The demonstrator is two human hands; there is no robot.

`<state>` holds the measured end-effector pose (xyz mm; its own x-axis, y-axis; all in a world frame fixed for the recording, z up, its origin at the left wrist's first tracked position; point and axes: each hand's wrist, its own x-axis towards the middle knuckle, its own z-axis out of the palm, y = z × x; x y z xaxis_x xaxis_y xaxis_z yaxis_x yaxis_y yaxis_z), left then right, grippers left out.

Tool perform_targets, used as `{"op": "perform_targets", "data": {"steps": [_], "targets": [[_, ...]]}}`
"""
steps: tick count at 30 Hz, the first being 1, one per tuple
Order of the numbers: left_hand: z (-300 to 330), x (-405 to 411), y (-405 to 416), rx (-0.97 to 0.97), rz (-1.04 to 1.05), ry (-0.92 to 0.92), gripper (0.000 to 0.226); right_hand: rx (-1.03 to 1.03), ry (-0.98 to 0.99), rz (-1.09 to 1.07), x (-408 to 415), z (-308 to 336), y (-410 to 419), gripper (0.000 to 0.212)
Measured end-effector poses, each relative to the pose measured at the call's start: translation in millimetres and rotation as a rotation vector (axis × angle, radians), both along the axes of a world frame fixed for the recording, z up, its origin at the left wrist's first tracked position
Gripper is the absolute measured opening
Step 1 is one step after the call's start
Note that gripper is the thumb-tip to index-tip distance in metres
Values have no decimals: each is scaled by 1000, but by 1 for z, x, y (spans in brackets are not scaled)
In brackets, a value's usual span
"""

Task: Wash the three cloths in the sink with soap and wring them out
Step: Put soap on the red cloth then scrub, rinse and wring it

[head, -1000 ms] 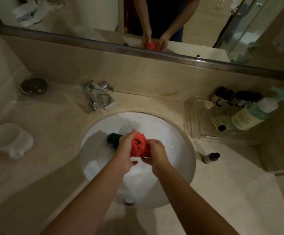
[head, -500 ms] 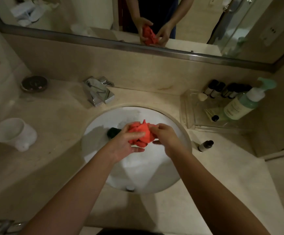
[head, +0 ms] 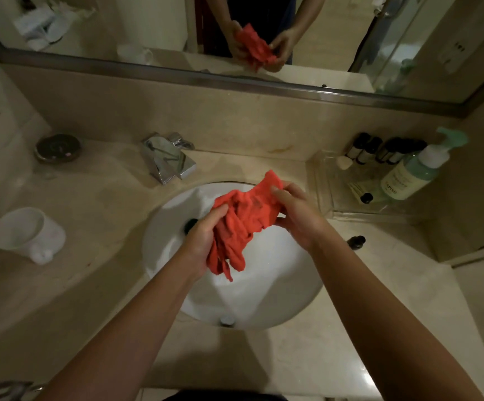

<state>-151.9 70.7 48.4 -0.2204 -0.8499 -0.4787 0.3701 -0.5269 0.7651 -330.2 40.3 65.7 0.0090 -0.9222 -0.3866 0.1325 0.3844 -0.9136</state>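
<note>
A wet red cloth (head: 242, 221) hangs crumpled above the white oval sink (head: 281, 287), held between both hands. My left hand (head: 203, 235) grips its lower left part, and my right hand (head: 295, 212) pinches its upper right corner. A dark green cloth (head: 190, 224) lies in the basin, mostly hidden behind my left hand. A third cloth is not visible. A soap pump bottle (head: 414, 172) with green liquid stands in a clear tray at the right.
A chrome faucet (head: 168, 160) sits behind the sink. A white mug (head: 28, 233) lies on the counter at left, and a dark round dish (head: 58, 147) sits farther back. Small dark bottles (head: 379, 149) fill the tray, and one (head: 356, 241) stands beside the sink. A mirror runs above.
Both hands have lifted the red cloth up out of the soapy basin and pulled it apart, so it now hangs looser and longer. The camera view has shifted slightly.
</note>
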Motion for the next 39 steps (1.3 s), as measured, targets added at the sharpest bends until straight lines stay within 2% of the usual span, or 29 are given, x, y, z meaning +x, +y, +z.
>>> {"op": "perform_targets", "data": {"steps": [3, 5, 6, 9, 13, 15, 18, 19, 24, 28, 32, 35, 37, 39], "targets": [[11, -3, -1, -13, -26, 21, 31, 59, 130, 34, 4, -4, 6, 37], [16, -6, -3, -10, -42, 23, 30, 152, 254, 1, 8, 0, 11, 25], [19, -7, -3, -13, -38, 21, 28, 208, 282, -1, 10, 2, 15, 33], [22, -8, -4, -67, -98, 15, 23, 307, 273, 146, 14, 4, 25, 68], [24, -6, -3, -122, -161, -47, 18, 297, 131, 280, 13, 2, 28, 83], [25, -5, -4, -139, -168, -112, 20, 175, 129, 295, 12, 1, 28, 73], [27, -6, 0, -181, -195, -252, 19, -23, 146, 218, 16, 3, 28, 32], [26, -6, 0, -184, -177, -277, 18, -55, 117, 180, 16, 4, 28, 27], [36, -12, 1, -257, -102, -357, 16, -104, -29, 87, 19, 7, 30, 28], [41, -11, 2, -269, -109, -370, 10, -98, -21, 75, 17, 13, 32, 23], [40, -8, 3, -282, -115, -359, 9, -88, 177, 59, 15, 26, 30, 14], [37, -7, 1, -293, 12, -436, 18, -101, 268, 73, 16, 32, 30, 24], [36, -5, -2, -311, 104, -452, 7, -78, 227, 64, 15, 31, 29, 23], [36, -1, -4, -283, 110, -413, 8, -27, 57, 53, 14, 30, 29, 19]]}}
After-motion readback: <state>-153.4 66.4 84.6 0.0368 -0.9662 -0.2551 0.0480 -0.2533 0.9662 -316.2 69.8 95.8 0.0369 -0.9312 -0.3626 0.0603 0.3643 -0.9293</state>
